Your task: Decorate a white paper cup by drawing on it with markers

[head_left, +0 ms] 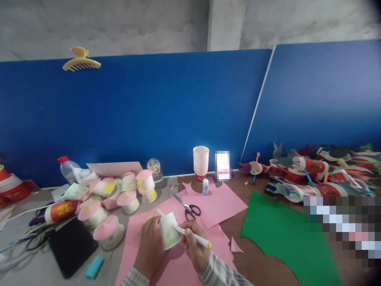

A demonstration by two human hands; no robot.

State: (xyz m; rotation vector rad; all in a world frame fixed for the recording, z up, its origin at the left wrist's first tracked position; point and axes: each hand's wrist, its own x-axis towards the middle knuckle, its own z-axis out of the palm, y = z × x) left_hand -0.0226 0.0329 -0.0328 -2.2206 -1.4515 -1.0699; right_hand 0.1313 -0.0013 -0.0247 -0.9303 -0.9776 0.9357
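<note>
My left hand (151, 242) is closed round a white paper cup (169, 232) with green and yellow marks, tilted above pink paper sheets (133, 234). In my right hand (195, 244) is a white marker (196, 238) with a yellow end; its tip meets the cup's side. Beyond my hands, scissors (189, 208) with black handles lie on the pink paper, near an upright glue stick (205, 186). The left palm's inner side is hidden.
Decorated cups (108, 231) crowd the left, near a black tablet (73, 247) and a blue eraser-like block (94, 267). A cup stack (201, 163) stands at the back. Green paper (285, 234) lies right, below a pile of cup crafts (312, 169).
</note>
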